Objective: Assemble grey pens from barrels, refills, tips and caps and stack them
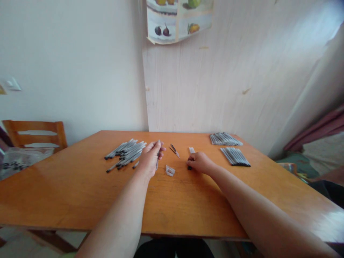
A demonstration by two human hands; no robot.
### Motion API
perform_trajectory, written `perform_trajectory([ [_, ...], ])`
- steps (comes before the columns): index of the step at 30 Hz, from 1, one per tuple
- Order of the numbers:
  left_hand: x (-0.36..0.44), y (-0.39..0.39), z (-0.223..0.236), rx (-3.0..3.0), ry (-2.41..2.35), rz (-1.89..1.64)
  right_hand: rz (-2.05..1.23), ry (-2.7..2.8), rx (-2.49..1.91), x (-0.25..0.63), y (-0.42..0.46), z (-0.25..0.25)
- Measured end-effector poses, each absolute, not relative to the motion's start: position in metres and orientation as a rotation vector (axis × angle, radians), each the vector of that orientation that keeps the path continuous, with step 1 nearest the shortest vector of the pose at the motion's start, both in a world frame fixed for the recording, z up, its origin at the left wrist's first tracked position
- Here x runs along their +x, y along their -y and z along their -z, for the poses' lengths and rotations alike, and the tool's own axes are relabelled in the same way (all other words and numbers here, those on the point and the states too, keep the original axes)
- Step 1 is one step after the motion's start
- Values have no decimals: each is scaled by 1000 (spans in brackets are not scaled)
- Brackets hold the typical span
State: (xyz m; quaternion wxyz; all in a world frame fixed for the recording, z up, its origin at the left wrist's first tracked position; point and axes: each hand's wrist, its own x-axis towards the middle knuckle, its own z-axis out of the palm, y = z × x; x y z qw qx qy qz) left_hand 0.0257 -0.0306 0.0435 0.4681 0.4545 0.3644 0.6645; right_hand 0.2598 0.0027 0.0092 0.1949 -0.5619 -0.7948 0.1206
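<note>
My left hand [151, 156] is raised a little over the middle of the table, its fingers closed around a slim pen [157, 164] that is mostly hidden by the palm. To the right, my right hand [201, 163] rests low on the tabletop with its fingers curled over a few pale pens [191, 149] with black ends. Whether it grips them or only presses on them is unclear. A loose pile of clear-barrelled, black-ended pens [129, 152] lies left of my left hand. Small clear plastic pieces [170, 171] sit between my hands, and a slim dark-and-light pen-like item [175, 150] lies beyond them.
On the right of the wooden table [172, 215] lies a neat row of pens [235, 157], with a wrapped-looking bundle of pens [225, 139] behind it. A wooden chair [37, 138] holding a plastic bag [24, 161] stands at the left. The wall [182, 96] borders the far edge.
</note>
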Motion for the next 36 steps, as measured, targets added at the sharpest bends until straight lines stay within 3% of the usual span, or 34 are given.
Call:
perform_trajectory([
  [10,24,30,-40,1114,-925,-1618,-302,2139,-1526,269,11,-25],
  [21,24,31,-39,1144,-940,-1611,-578,2275,-1401,278,29,-29],
  [36,25,35,-41,1161,-933,-1575,-411,2327,-1565,282,31,-27],
])
